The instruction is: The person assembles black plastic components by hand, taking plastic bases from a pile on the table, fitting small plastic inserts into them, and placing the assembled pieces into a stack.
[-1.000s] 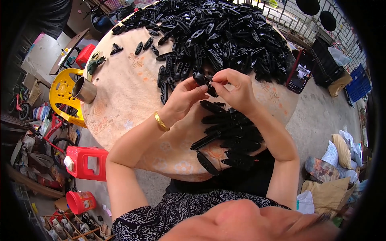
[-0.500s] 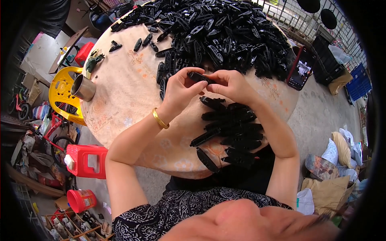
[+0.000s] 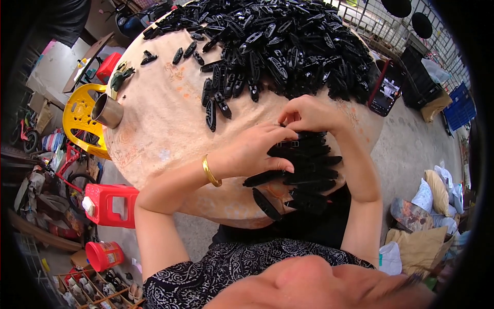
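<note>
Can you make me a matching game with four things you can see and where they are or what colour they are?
Things
1. heap of black parts
2. bangle
3. cup
4. chair

Places and colours
A. silvery
B. on the wrist of the left hand
C. yellow
D. across the far side of the table

Right pairs: 1-D, 2-B, 3-A, 4-C

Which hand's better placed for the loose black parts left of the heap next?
Probably the left hand: it's nearer those loose parts, while the right hand is farther right, by the near pile.
</note>
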Available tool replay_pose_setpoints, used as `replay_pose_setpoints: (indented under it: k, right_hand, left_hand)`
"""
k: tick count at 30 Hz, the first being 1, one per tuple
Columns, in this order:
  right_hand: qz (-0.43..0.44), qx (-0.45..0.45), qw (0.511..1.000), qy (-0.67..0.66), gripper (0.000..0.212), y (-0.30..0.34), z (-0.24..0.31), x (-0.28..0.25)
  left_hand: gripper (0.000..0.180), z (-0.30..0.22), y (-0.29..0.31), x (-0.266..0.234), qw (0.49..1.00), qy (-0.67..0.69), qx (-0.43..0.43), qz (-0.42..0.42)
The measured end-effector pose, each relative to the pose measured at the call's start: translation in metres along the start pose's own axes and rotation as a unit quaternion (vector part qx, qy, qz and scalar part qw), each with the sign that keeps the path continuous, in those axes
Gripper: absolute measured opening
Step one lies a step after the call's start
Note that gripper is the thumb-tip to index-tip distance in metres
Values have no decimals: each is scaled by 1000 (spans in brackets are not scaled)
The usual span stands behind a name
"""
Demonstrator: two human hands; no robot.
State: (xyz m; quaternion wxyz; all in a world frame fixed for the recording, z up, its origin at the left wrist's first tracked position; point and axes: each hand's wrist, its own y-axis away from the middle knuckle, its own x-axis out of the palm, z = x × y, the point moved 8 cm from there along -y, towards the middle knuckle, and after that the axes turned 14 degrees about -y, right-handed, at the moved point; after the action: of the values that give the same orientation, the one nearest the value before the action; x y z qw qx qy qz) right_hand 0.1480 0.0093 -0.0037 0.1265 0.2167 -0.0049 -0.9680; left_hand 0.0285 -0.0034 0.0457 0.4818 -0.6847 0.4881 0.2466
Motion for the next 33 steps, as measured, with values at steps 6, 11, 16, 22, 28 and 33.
replay_pose_setpoints:
  k: [6, 11, 16, 22, 28, 33]
  right_hand:
    - [-187, -63, 978, 69, 15, 3, 11, -20]
    - [-238, -103, 964, -56, 15, 2, 19, -21]
    - [-277, -130, 947, -93, 17, 7, 23, -24]
    - [-305, -258, 915, -52, 11, 15, 46, -22]
    - [-292, -293, 910, -29, 9, 16, 52, -17]
    - [-277, -332, 901, 33, 9, 18, 62, -10]
  left_hand:
    - [61, 92, 6, -47, 830, -447, -319, 100]
    - [47, 121, 19, -45, 799, -522, -285, 88]
    - [27, 103, 14, -41, 866, -410, -286, 5]
    - [32, 92, 6, -8, 958, 91, -263, -62]
    - [29, 96, 11, 9, 897, 318, -301, -51]
    - [29, 97, 10, 13, 891, 339, -296, -58]
